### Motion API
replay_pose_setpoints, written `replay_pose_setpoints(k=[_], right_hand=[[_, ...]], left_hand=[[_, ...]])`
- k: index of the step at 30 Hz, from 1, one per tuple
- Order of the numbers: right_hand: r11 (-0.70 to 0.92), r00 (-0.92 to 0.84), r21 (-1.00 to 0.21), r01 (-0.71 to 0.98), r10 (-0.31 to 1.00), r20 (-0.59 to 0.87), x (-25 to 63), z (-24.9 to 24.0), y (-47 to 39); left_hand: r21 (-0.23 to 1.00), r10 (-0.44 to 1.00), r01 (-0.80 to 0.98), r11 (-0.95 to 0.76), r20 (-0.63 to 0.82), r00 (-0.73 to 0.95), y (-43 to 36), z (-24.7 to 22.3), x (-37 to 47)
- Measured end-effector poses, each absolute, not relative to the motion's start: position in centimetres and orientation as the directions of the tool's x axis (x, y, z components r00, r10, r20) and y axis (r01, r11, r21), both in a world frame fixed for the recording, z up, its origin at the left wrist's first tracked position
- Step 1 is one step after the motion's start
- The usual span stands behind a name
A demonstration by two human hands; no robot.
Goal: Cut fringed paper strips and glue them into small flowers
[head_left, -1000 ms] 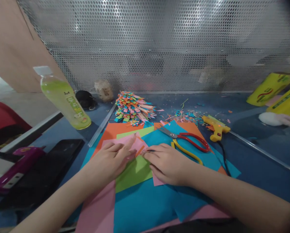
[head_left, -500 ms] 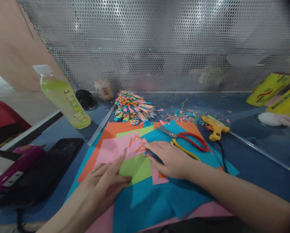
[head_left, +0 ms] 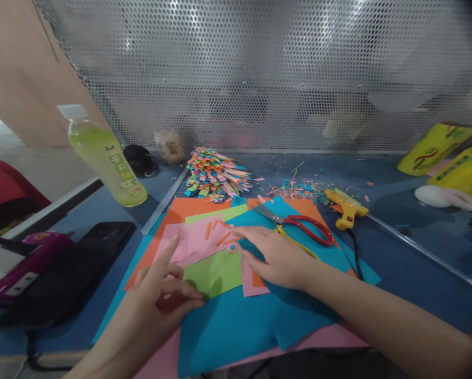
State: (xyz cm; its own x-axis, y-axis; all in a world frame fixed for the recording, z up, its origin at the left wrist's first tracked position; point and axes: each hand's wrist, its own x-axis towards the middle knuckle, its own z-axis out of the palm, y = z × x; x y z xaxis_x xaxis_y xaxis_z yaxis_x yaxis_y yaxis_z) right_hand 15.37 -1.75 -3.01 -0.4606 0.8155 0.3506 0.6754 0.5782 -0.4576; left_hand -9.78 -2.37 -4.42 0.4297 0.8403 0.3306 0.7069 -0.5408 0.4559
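Note:
My left hand [head_left: 160, 295] is over the near left of the coloured paper, with its index finger raised. Its thumb and another finger pinch together by the lower edge of a green sheet [head_left: 216, 273]; what they hold, if anything, is too small to make out. My right hand [head_left: 275, 255] rests with thumb and index apart beside a small pink paper curl with a blue centre [head_left: 232, 248]. Several orange paper strips [head_left: 220, 231] lie by its fingertips on a pink sheet [head_left: 198, 239]. Scissors with red and yellow handles [head_left: 307, 226] lie just beyond this hand.
A cone of colourful paper strips [head_left: 216, 173] stands at the back, near paper scraps [head_left: 299, 189]. To the right lies a yellow glue gun [head_left: 346, 208] with a clear stick. On the left are a drink bottle [head_left: 105, 158], a black phone [head_left: 70, 273] and a purple device [head_left: 30, 263].
My left hand has drawn back to the left, its index finger lifting off the pink paper and its thumb closing into a pinch. My right hand has barely moved; the paper curl shows more clearly.

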Motion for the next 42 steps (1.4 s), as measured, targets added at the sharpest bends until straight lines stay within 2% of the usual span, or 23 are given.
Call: replay_pose_setpoints(k=[3,5,6,9,10,11,13,17,23,27,33,35,38,42], right_hand=[[0.564,-0.446,-0.457,0.688,0.825,0.346,15.5,-3.0,-1.9],[0.554,-0.438,-0.453,0.698,0.832,0.341,15.5,-2.9,-1.9],[0.55,-0.436,-0.451,0.703,0.834,0.337,15.4,-2.9,-1.9],[0.544,-0.444,-0.441,0.714,0.838,0.317,15.3,-2.9,-1.9],[0.543,-0.447,-0.438,0.717,0.84,0.308,15.3,-2.9,-1.8],[0.54,-0.449,-0.436,0.72,0.842,0.3,15.3,-3.0,-1.8],[0.534,-0.45,-0.431,0.727,0.845,0.288,15.3,-3.0,-1.8],[0.531,-0.445,-0.417,0.738,0.847,0.291,15.5,-2.9,-1.7],[0.53,-0.435,-0.384,0.757,0.846,0.309,16.3,-2.9,-1.3],[0.519,-0.425,-0.369,0.771,0.851,0.307,16.5,-2.9,-1.1],[0.481,-0.373,-0.32,0.816,0.862,0.345,17.0,-2.4,-0.9],[0.445,-0.333,-0.302,0.843,0.873,0.357,17.3,-2.5,-0.6],[0.416,-0.299,-0.283,0.864,0.877,0.376,17.5,-2.8,-0.3],[0.526,-0.425,-0.232,0.818,0.825,0.372,16.6,-3.0,-0.5]], left_hand=[[0.673,0.897,0.605,-0.425,0.224,0.38,-2.4,-3.3,-9.2],[0.736,0.895,0.532,-0.419,0.236,0.378,-2.0,-1.5,-8.2],[0.736,0.878,0.5,-0.457,0.282,0.387,-1.5,-0.3,-7.4],[0.7,0.87,0.518,-0.492,0.411,0.271,1.5,3.6,-3.7],[0.667,0.842,0.513,-0.539,0.446,0.305,2.9,4.6,-2.0],[0.641,0.812,0.498,-0.584,0.448,0.375,4.5,5.3,-0.2],[0.683,0.768,0.401,-0.61,0.386,0.512,7.9,5.5,3.7],[0.69,0.729,0.381,-0.616,0.316,0.607,12.6,2.9,9.2],[0.617,0.662,0.42,-0.666,0.228,0.714,12.7,0.6,7.5],[0.547,0.681,0.485,-0.682,0.234,0.694,11.4,1.3,3.0],[0.485,0.709,0.574,-0.66,0.15,0.689,7.5,1.0,-1.5],[0.411,0.714,0.625,-0.664,0.097,0.694,6.2,1.0,-2.0],[0.226,0.706,0.674,-0.703,0.104,0.701,5.0,1.1,-2.3],[0.096,0.711,0.705,-0.703,0.083,0.698,4.9,0.7,-2.8]])
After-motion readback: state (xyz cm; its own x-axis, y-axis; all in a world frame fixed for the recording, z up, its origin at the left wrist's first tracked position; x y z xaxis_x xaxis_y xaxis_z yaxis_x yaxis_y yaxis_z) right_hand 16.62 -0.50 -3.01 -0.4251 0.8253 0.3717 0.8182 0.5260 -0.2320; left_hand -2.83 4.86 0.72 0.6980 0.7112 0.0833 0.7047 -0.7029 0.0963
